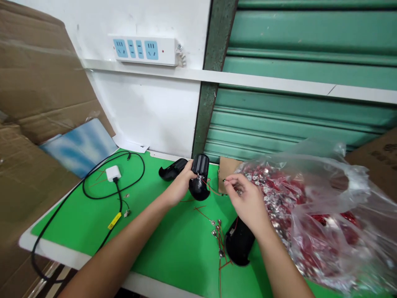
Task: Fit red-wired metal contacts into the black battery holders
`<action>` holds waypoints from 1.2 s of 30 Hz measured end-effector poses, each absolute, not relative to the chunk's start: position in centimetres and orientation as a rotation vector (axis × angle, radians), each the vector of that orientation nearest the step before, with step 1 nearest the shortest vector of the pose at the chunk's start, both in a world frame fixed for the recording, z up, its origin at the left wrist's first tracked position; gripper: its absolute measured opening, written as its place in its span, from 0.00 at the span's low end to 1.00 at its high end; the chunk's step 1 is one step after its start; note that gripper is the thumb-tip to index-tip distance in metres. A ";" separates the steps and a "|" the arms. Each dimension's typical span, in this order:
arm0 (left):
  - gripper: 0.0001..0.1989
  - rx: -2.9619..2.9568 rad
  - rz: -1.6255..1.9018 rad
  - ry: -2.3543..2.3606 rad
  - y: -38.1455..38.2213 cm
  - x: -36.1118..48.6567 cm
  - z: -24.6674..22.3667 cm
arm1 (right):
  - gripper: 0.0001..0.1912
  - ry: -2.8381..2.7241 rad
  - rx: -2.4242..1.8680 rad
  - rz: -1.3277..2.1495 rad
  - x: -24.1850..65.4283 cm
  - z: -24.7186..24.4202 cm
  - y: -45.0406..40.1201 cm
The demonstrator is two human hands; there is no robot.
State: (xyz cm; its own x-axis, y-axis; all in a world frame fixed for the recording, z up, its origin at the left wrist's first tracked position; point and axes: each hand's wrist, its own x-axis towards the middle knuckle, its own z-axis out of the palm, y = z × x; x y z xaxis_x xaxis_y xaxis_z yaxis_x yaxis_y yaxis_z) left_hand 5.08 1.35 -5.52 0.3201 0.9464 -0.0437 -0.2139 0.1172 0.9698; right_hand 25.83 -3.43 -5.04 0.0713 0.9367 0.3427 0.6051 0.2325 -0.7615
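Observation:
My left hand point(182, 184) is closed round the side of a black plastic housing point(200, 169) with a ribbed upper part and a rounded lower end. A thin red wire point(214, 191) runs out of it towards my right hand point(246, 200). Between that hand's thumb and forefinger is a tiny metal part point(224, 180), too small to name surely. Another black housing point(238, 244) lies partly under my right forearm. Behind my left hand rests a further black shell point(173, 169). Loose small metal contacts with red wires point(219, 238) are scattered on the green mat point(173, 248).
At right, a clear plastic bag point(325, 207) bulges with many red-wired metal parts. A black cable point(85, 182) with a white adapter point(113, 173) loops at left. Cardboard boxes point(37, 74) stand at left; a power strip point(144, 49) hangs on the wall.

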 end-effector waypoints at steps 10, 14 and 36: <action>0.30 1.460 0.776 0.907 -0.1 5.6 -5.0 | 0.08 -1.886 -1.352 0.358 24.6 -4.4 -4.5; 0.28 1.501 0.767 0.900 -0.4 5.7 -4.9 | 0.08 -1.963 -1.356 0.321 24.7 -4.6 -4.5; 0.27 1.479 0.779 0.859 -0.4 5.5 -5.0 | 0.09 -2.096 -1.455 0.077 24.7 -5.1 -4.6</action>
State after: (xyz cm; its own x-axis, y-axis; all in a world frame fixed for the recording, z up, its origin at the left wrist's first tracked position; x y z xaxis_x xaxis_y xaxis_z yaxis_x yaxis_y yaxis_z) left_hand 5.54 -0.43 -5.01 0.5036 0.8639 -0.0107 0.0743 -0.0310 0.9968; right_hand 24.67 -4.62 -5.08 -0.2364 0.8738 0.4250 0.8403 0.4034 -0.3621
